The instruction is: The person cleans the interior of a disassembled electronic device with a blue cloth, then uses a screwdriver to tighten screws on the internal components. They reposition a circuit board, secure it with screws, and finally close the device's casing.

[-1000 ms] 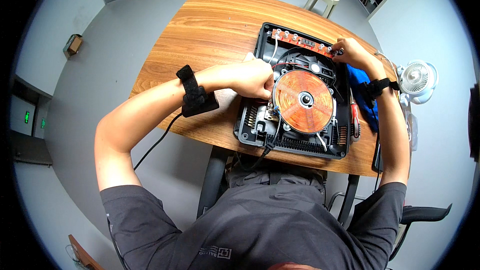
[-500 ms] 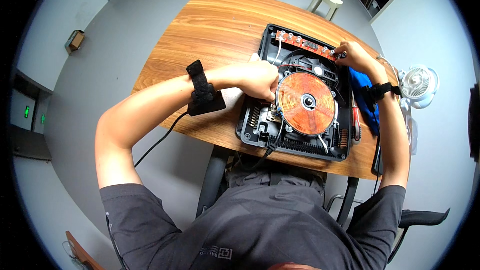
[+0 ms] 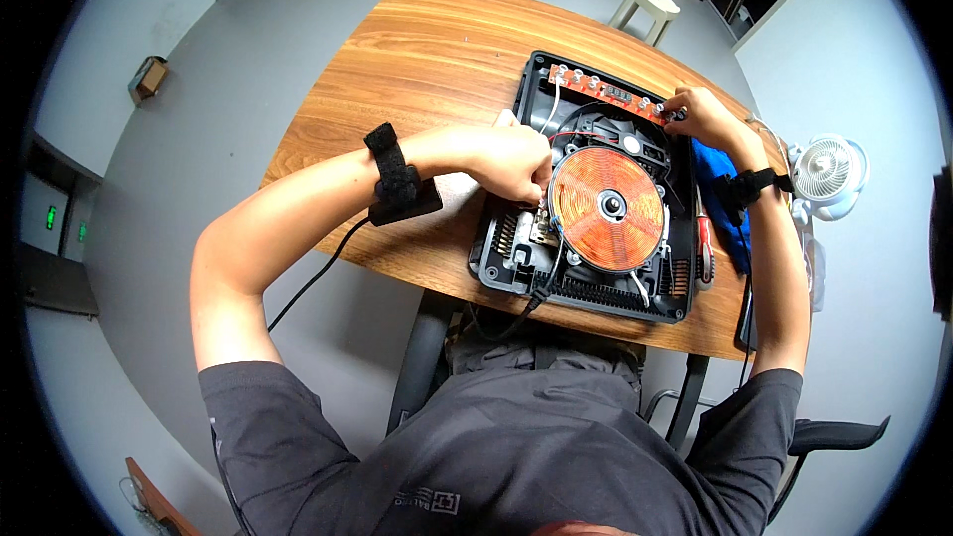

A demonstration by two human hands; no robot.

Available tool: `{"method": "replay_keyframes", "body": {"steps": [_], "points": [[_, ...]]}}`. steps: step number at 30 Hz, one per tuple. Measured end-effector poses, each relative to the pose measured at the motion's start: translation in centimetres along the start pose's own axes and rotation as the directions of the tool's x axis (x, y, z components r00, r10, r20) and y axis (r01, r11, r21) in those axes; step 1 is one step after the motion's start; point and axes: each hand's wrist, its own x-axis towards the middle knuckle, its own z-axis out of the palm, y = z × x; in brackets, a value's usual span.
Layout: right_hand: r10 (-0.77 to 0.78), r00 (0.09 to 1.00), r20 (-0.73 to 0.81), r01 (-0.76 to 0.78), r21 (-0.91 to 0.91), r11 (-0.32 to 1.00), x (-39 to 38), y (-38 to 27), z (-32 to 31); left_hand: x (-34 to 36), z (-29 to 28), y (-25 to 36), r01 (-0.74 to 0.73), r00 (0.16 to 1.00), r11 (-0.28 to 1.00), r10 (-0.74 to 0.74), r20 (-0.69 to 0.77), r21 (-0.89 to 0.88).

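Note:
An opened black appliance housing (image 3: 493, 268) lies on the wooden table (image 3: 357, 69), with a round copper coil (image 3: 591, 218), a black fan (image 3: 615, 127) and a red circuit board (image 3: 608, 89) along its far edge. My left hand (image 3: 514, 165) is closed at the coil's left side, its fingertips down among the inner parts; what they grip is hidden. My right hand (image 3: 707, 119) has fingers bent and pinched at the right end of the circuit board. White and red wires cross the inside. A black strapped device sits on each wrist.
Right of the housing lie a red-handled tool (image 3: 704, 248) and blue cloth (image 3: 720, 164). A small white fan (image 3: 826, 167) stands at the table's right side. Behind the table is a white stool (image 3: 657, 2). A cardboard box (image 3: 149, 79) sits on the floor at left.
The housing, table and both hands appear slightly lower in the picture than a second ago. My hands keep much the same grip and place on the appliance.

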Motion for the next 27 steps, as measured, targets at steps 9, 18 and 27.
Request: {"method": "replay_keyframes", "body": {"steps": [9,18,27], "points": [[0.0,1.0,-0.008,0.0,0.022,1.0,0.0,0.6,0.2,0.3,-0.1,0.2,0.077,0.996,0.993,-0.081,-0.047,-0.087],[0.002,1.0,0.01,-0.002,0.0,1.0,-0.4,-0.6,-0.3,0.0,-0.9,1.2,0.189,0.981,0.981,-0.187,-0.046,0.035],[-0.008,1.0,-0.008,0.008,0.006,1.0,-0.3,0.0,0.0,-0.6,0.4,1.3,0.118,0.987,0.992,-0.11,-0.121,0.053]]}}
